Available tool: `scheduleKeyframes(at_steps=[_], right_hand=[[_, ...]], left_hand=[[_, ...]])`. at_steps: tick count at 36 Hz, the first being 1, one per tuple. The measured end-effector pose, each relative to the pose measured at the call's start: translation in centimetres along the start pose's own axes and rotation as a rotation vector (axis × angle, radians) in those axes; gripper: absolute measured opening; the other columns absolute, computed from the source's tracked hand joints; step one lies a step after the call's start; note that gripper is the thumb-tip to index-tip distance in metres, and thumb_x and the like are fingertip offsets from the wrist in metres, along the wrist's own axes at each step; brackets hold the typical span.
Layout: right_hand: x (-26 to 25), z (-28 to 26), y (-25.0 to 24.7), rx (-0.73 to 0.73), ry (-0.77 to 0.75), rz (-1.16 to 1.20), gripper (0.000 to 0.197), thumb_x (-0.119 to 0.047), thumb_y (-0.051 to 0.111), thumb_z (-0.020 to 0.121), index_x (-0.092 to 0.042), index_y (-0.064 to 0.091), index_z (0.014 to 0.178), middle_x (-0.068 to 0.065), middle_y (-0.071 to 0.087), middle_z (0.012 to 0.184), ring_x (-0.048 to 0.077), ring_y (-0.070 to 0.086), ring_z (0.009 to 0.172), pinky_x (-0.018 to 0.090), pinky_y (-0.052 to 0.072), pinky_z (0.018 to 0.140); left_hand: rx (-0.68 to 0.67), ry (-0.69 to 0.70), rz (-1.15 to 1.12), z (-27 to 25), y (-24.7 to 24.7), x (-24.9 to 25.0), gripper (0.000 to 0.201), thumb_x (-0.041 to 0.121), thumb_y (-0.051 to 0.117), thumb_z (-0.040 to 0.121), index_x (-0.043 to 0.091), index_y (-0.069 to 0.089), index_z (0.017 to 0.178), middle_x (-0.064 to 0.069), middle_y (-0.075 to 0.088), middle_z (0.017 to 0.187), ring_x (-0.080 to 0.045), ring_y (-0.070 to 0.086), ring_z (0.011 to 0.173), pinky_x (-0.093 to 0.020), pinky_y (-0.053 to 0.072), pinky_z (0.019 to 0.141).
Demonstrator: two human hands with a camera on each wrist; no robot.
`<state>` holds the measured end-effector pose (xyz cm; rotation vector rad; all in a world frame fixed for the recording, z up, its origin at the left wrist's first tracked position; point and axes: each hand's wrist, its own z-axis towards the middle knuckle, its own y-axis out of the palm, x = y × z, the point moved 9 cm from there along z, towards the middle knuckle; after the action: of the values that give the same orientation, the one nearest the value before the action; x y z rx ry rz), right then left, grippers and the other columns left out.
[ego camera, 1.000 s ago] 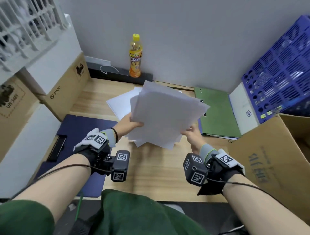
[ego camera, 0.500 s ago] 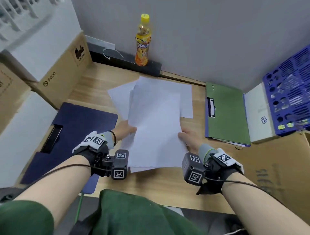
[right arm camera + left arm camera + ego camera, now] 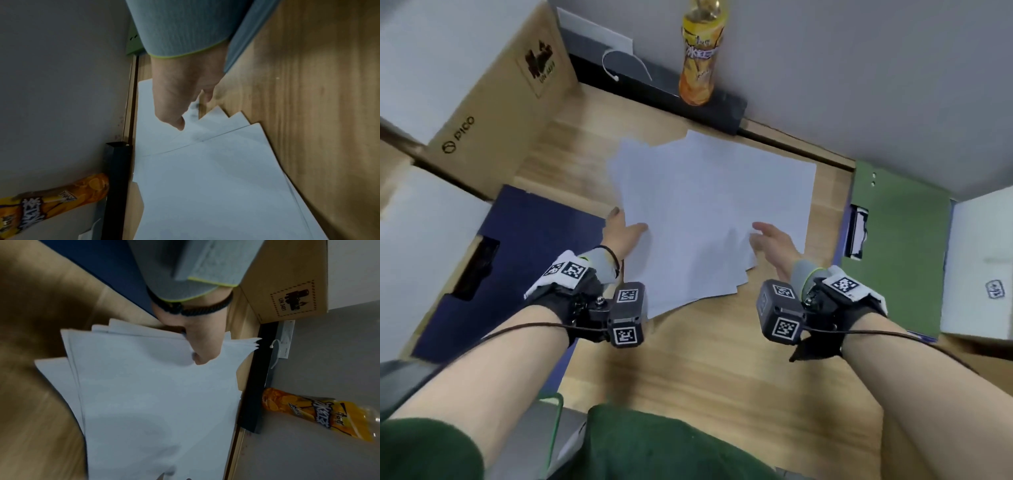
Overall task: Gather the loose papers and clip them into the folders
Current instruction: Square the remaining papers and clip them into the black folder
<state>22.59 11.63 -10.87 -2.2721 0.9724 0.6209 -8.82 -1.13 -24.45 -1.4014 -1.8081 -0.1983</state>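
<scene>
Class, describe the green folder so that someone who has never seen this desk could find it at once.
Start at the wooden desk and go to its right edge, past the white papers. The green folder lies flat there, with a metal clip on its left side. The other folder, on the left, is dark blue.

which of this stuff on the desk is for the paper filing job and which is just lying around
For the job:
- loose papers
- green folder
- dark blue folder
- left hand and right hand, at the papers

Just lying about:
- orange drink bottle
- cardboard box
- white box
</scene>
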Motion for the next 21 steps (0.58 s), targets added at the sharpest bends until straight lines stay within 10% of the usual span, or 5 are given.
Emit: scheduleKeyframes(at_steps=[5, 10, 15, 18, 21], right_hand=[[-1.1, 2.2, -1.7, 0.018, -0.002, 0.045, 0.055, -0.014, 0.044, 0.099, -0.022, 0.023, 0.15, 0.007, 0.021, 0.155, 0.023, 0.037, 0.133, -0.001, 0.039, 0.047], [1.1, 3.1, -1.4, -0.027, 0.067, -0.06, 0.067, -0.019, 0.043, 0.1, -0.023, 0.003, 0.153, 0.003, 0.01, 0.16, 0.023, 0.026, 0.142, 0.024, 0.03, 0.1], [2.5, 1.8, -1.0, -0.076, 0.139, -0.068, 0.063, -0.023, 0.043, 0.099, -0.017, 0.008, 0.151, 0.001, 0.018, 0.157, 0.022, 0.028, 0.141, 0.033, 0.027, 0.109], [4.0, 0.4, -0.3, -0.098, 0.231, 0.023, 0.008, -0.022, 0.046, 0.094, -0.022, 0.051, 0.1, -0.001, 0.053, 0.099, 0.023, 0.051, 0.092, 0.03, 0.041, 0.07], [6.4, -1.6, 2.0, -0.18, 0.37, 0.231, 0.022, -0.024, 0.043, 0.098, -0.014, 0.047, 0.078, 0.005, 0.054, 0.075, 0.016, 0.059, 0.051, 0.018, 0.039, 0.043]], left_hand=[[-0.003, 0.024, -0.085, -6.6, 0.8, 8.1, 0.059, 0.018, 0.057, 0.085, 0.016, 0.04, 0.141, 0.001, 0.05, 0.137, -0.022, 0.051, 0.122, -0.039, 0.041, 0.105], [-0.026, 0.045, -0.149, -6.4, 2.2, 9.3, 0.055, 0.015, 0.057, 0.086, 0.013, 0.044, 0.139, -0.003, 0.053, 0.137, -0.023, 0.053, 0.122, -0.04, 0.042, 0.105], [-0.058, 0.067, -0.11, -4.2, 3.8, 8.9, 0.072, 0.032, 0.061, 0.071, 0.02, 0.045, 0.14, -0.002, 0.046, 0.145, -0.023, 0.046, 0.131, -0.047, 0.039, 0.109], [-0.022, 0.077, -0.028, -3.0, 4.3, 8.2, 0.07, 0.043, 0.056, 0.058, 0.028, 0.056, 0.126, -0.007, 0.037, 0.149, -0.029, 0.042, 0.132, -0.05, 0.039, 0.107], [0.055, 0.07, 0.099, -5.7, 4.1, 9.7, 0.052, 0.034, 0.052, 0.072, 0.024, 0.059, 0.123, -0.006, 0.026, 0.154, -0.032, 0.034, 0.134, -0.039, 0.036, 0.106]])
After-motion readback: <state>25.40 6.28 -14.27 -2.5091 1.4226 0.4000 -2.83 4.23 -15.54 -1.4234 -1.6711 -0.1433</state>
